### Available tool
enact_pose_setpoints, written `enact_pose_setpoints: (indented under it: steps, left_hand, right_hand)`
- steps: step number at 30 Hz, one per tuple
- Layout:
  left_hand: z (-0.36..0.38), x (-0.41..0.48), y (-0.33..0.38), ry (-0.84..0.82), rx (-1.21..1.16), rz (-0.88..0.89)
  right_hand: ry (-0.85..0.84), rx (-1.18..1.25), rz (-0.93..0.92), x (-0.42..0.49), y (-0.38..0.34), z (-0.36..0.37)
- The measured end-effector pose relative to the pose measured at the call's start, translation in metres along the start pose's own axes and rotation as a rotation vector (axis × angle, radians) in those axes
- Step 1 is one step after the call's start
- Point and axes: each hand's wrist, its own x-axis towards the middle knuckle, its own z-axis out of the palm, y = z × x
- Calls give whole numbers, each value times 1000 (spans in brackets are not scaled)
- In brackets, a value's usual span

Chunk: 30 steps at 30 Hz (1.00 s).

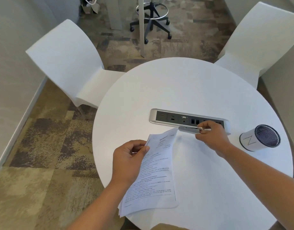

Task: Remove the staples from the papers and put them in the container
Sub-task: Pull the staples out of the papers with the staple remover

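Left grip [128, 156] pinching the papers [156, 176] at the worktop's [176, 90] near edge, the right grip [212, 136] holds a staple remover [188, 129] at their far corner, seemingly prying; next, the staple needs carrying to the right-edge container [257, 138].

Round white table [184, 90], two white chairs [68, 63], mottled carpet [43, 155]

bright, even light; soft shadows; edges warped.

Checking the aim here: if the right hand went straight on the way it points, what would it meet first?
Likely the raised top corner of the papers: the right hand points its staple remover left at it, tip almost touching, though depth is unclear.
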Motion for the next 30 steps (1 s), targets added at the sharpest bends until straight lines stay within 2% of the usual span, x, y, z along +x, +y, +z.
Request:
enact_pose_setpoints:
  steps: [3, 6, 10, 14, 23, 25, 30]
  left_hand:
    - [-3, -2, -1, 12, 7, 6]
    - [-6, -4, -1, 23, 9, -6]
    - [-11, -9, 0, 43, 21, -16]
    - [-14, -13, -4, 45, 47, -15]
    - [-19, -21, -5, 6, 12, -5]
    - [-20, -22, -4, 6, 4, 2]
    - [-19, -25, 8, -35, 11, 55]
  right_hand:
    - [-7, 63, 44, 13, 18, 4]
    - [-27, 8, 68, 21, 30, 5]
    - [-18, -107, 9, 32, 36, 7]
    - [-20, -346, -140, 42, 42, 10]
    - [60, -440, -121, 37, 52, 17]
    - [122, -401, -100, 27, 48, 15]
    - [234, -45, 61, -29, 13, 12]
